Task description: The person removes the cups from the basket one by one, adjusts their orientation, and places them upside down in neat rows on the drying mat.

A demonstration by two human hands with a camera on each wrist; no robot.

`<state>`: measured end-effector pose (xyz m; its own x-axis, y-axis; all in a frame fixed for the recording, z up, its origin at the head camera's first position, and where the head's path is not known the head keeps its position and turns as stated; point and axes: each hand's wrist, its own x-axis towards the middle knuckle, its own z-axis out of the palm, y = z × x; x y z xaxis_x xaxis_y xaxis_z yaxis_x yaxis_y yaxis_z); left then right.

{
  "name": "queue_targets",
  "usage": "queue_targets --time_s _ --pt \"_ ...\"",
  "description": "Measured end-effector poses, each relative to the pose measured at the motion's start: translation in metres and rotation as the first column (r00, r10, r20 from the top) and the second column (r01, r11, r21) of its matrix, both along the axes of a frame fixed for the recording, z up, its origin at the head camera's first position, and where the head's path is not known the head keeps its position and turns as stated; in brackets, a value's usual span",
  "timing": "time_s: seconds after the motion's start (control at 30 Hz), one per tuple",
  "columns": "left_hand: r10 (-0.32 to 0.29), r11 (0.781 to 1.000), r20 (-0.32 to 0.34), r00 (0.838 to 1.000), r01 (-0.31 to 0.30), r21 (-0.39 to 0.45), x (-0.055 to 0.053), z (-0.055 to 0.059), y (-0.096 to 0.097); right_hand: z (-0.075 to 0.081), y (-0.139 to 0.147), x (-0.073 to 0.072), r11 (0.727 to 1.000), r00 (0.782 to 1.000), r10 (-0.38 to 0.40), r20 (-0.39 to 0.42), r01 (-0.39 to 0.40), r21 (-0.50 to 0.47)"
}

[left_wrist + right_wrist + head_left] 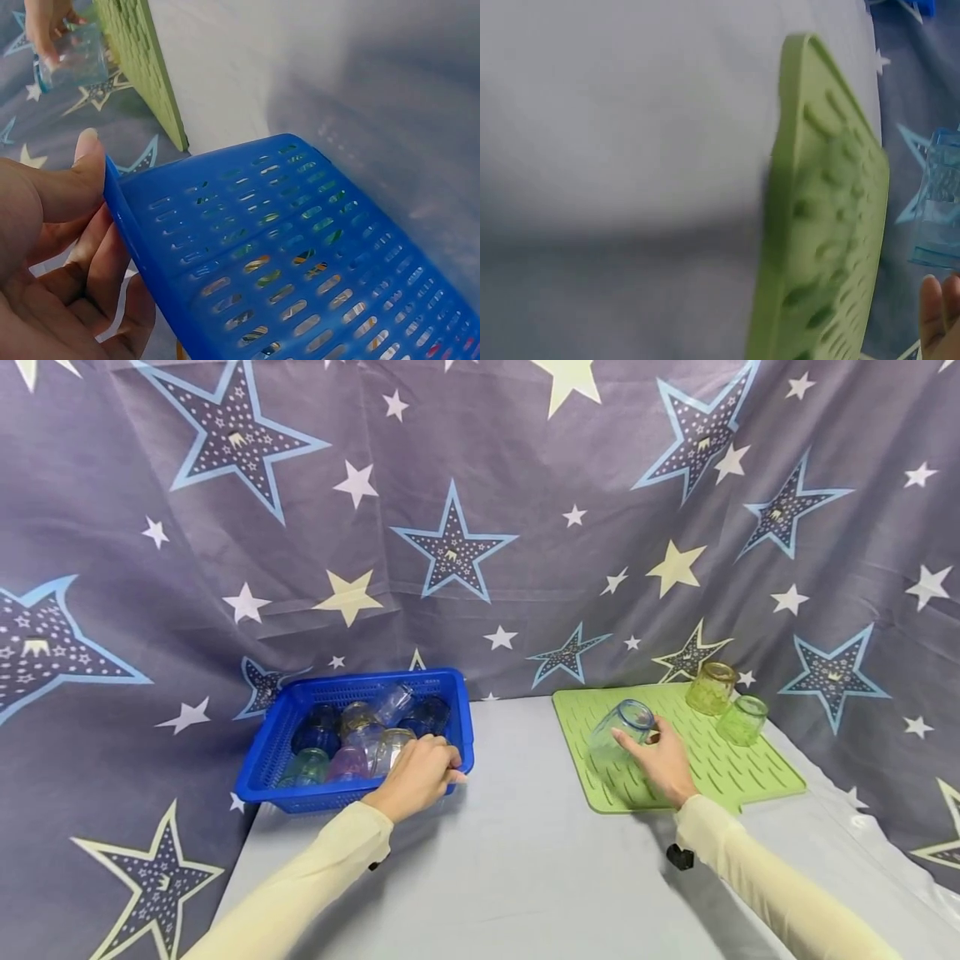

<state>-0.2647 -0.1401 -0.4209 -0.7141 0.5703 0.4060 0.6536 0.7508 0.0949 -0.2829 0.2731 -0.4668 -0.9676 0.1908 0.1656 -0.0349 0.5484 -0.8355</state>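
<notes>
My left hand (422, 777) grips the near right corner of a blue plastic basket (315, 796), its thumb and fingers (94, 255) pinching the rim. Inside lie several glasses, among them a pink glass (348, 764), a green-tinted glass (309, 766) and a clear glass (393, 702). My right hand (665, 764) holds a pale blue glass (611, 742) between thumb and fingers, tilted above the left part of a green drying mat (701, 760). The right wrist view catches only part of that glass and a few fingertips (931, 304).
On the mat's far right stand an amber glass (708, 693) and a light green glass (741, 722). A pale cloth covers the table (517, 860) between basket and mat. Behind hangs a star-patterned curtain (525, 468).
</notes>
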Motion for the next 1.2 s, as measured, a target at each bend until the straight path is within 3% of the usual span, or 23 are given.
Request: queue_targets --time_s 0.67,0.9,1.2 --pt "-0.01 1.0 0.001 1.0 0.01 -0.003 0.0 0.0 -0.002 0.002 0.094 0.023 0.973 0.985 -0.169 0.012 0.165 0.159" --pt "-0.013 1.0 0.006 1.0 0.013 0.002 0.001 -0.002 -0.003 -0.002 0.127 0.028 0.948 0.97 -0.241 -0.016 0.239 0.208" --pt "-0.007 1.0 0.0 1.0 0.007 0.009 0.001 -0.003 -0.002 0.004 0.161 0.031 0.912 0.946 -0.322 0.028 0.302 0.277"
